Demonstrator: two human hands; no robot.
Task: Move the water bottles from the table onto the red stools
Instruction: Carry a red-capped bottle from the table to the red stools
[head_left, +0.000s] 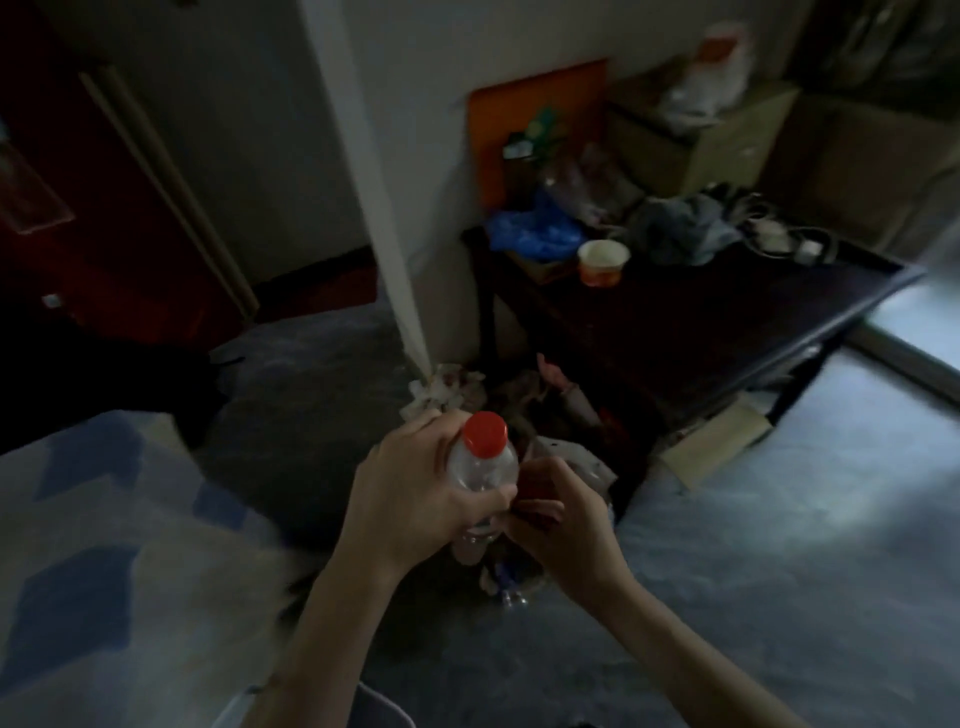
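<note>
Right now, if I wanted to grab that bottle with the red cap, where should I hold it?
Probably around the clear body just under the red cap, coming from the side. The water bottle stands upright and is round and narrow there, so fingers can wrap it. The left hand already holds it this way; the right hand is close beside it, so the left side is freer.

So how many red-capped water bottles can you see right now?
1 for certain: the water bottle held upright in the left hand. The right hand grips something red beside it, too dark to identify. More may be hidden in the clutter on the table.
</note>
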